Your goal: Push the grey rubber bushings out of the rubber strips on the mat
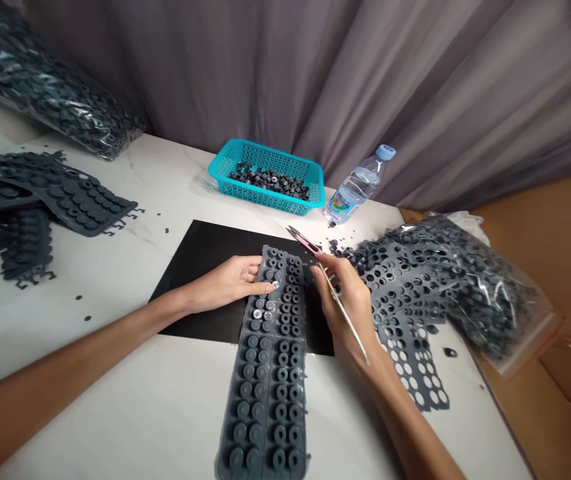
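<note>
My left hand (243, 279) is closed on the far end of a dark grey moulded rubber sheet (265, 373), its thumb on top. Rows of round studs and rings cover the sheet, and a few shiny metal-looking discs show near the thumb. Between the fingers of my right hand (343, 290) is a thin silver stick-like tool (345, 313), slanting back over the wrist; its exact kind is unclear. Just beyond those fingertips are pink-handled thread snips (305, 240). Beneath the sheet's far part is a black mat (190, 273).
A turquoise basket (265, 201) holds small dark rubber pieces. Beside it stands a water bottle (353, 190). Perforated rubber sheets (405, 280) and a bag of parts (500, 320) lie right. More studded sheets (75, 197) and a large bag (55, 87) are left.
</note>
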A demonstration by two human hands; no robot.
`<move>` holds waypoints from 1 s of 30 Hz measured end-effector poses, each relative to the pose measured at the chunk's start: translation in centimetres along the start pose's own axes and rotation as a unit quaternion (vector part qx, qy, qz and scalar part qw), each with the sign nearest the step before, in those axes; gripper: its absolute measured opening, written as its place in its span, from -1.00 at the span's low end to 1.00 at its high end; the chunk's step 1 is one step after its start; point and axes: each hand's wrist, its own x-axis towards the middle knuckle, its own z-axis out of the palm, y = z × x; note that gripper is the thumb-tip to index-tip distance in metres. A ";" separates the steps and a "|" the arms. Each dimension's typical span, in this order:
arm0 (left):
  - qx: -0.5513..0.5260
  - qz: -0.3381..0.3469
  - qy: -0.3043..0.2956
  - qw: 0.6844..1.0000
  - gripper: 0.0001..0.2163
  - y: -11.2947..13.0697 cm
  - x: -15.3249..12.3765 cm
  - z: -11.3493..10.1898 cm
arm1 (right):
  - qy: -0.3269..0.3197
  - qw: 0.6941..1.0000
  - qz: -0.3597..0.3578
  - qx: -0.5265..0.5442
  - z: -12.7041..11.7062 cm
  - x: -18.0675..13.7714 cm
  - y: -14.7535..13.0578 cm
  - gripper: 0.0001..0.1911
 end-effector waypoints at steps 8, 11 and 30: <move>-0.007 0.002 0.009 1.000 -0.60 0.0 0.0 -0.1 | -0.123 0.981 -0.130 0.074 -0.1 -0.2 -0.9 -0.87; -0.006 0.003 0.011 1.000 -0.60 -0.1 0.1 -0.1 | -0.138 0.977 -0.147 0.065 0.0 -0.2 -0.9 -0.86; -0.003 0.017 0.011 1.000 -0.63 -0.5 0.2 0.0 | -0.120 0.969 -0.203 -0.072 0.8 -0.2 -1.4 -0.75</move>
